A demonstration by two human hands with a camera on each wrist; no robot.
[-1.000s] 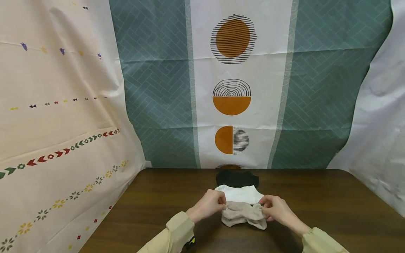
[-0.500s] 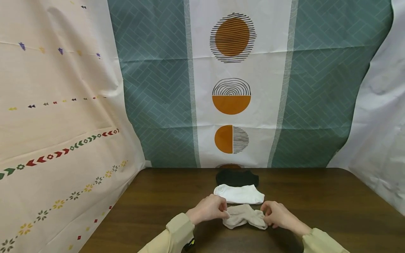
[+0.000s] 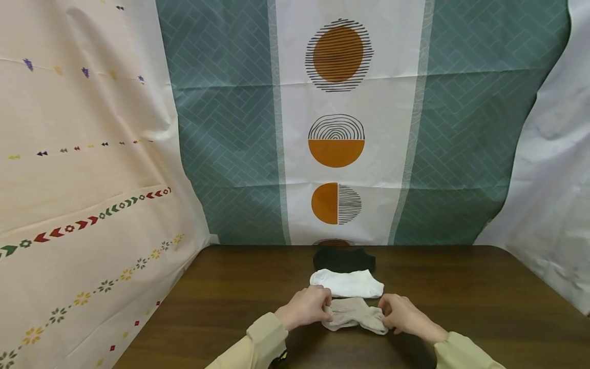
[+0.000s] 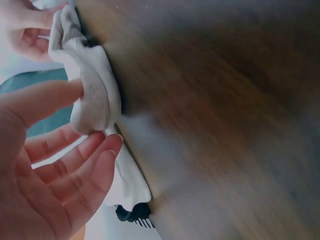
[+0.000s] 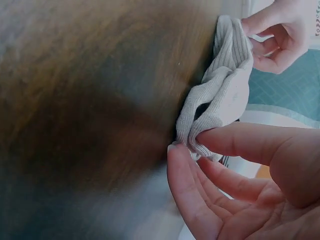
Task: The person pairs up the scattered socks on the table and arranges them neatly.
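Observation:
A beige ribbed sock (image 3: 349,310) lies crosswise on the brown table, its fabric bunched in layers. My left hand (image 3: 306,306) holds its left end; in the left wrist view the thumb presses one side of the sock (image 4: 95,95) and the fingertips meet the other. At the opposite end, my right hand (image 3: 406,315) pinches the edge between thumb and fingers, and the right wrist view shows the sock (image 5: 227,95) with a gap between its layers. Just behind lies a white sock (image 3: 348,283), flat, and beyond that a black sock (image 3: 344,260).
The dark wooden table (image 3: 230,287) reaches back to a hanging teal and white curtain (image 3: 226,154) with orange circles. Cream patterned cloth (image 3: 92,205) hangs on the left, white cloth (image 3: 553,205) on the right.
Both hands have drawn the beige sock slightly toward the person, away from the white sock it overlapped. Over the last half second hands and sock have hardly moved.

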